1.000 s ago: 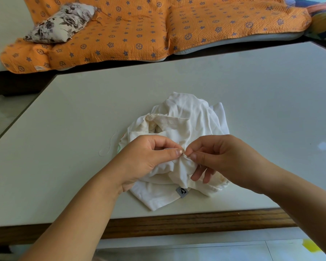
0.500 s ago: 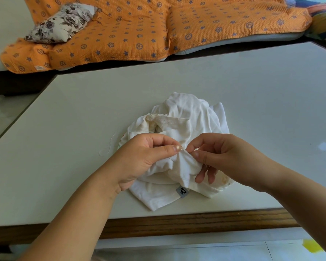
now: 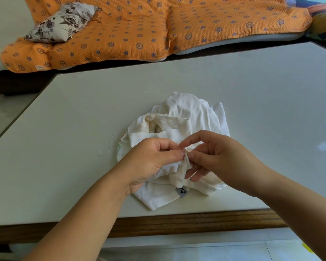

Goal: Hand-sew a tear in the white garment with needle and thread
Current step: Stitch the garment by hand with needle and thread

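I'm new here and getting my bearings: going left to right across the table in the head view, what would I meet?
A loose thread → left hand → right hand. The garment lies under both hands, so it is left out of the order.

Two bare forearms extended inward from the lower corners, the hands meeting fingertip to fingertip. The left hand point(image 3: 151, 161) was curled, thumb and forefinger pinching a fold of the white garment point(image 3: 183, 108). The right hand point(image 3: 220, 157) pinched the same fold, forefinger arched, its other fingers loosely spread below.
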`<state>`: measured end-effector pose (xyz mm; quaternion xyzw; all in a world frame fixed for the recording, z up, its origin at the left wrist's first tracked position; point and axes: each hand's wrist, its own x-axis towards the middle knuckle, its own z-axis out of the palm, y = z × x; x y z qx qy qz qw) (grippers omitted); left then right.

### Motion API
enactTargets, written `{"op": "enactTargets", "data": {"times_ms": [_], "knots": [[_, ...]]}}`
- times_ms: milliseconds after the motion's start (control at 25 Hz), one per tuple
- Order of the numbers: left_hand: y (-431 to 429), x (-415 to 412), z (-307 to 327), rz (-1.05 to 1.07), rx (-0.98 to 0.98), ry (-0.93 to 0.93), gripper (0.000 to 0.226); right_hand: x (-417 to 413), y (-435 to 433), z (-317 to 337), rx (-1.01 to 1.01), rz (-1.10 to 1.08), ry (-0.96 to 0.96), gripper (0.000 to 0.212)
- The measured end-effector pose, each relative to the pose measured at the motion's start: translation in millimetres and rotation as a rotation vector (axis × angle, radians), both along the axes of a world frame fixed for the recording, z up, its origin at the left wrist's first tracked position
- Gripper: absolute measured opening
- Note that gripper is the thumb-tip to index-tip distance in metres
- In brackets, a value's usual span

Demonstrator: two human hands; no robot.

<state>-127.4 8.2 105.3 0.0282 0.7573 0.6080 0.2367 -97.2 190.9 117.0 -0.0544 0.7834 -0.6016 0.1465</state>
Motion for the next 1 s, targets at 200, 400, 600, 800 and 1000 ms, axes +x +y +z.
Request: {"op": "enactTargets", "data": {"times_ms": [200,400,600,800,1000], "knots": [[1.4,-0.4,0.7,0.029,0.005,-0.003,0.007,0.5,-0.7,0.9,-0.030,-0.019,0.008,0.010],[2.0,0.4,1.1,0.042,-0.015,-0.007,0.006,-2.4,-2.8,2.3,0.072,-0.096,0.055,0.009],[-2.8,-0.3,1.6,0.085,-0.055,-0.001,0.006,-24.3,20.8,14.0,-0.258,-0.430,0.005,0.014],[-2.4,-0.8,2.4,0.088,-0.027,-0.010,0.013,-32.2,29.6,17.7,-0.817,-0.518,-0.259,0.023],[-3.8,0.2,5.3,0.062,0.013,-0.012,0.017,-40.6,38.2,9.0,-0.878,-0.622,-0.173,0.016]]}}
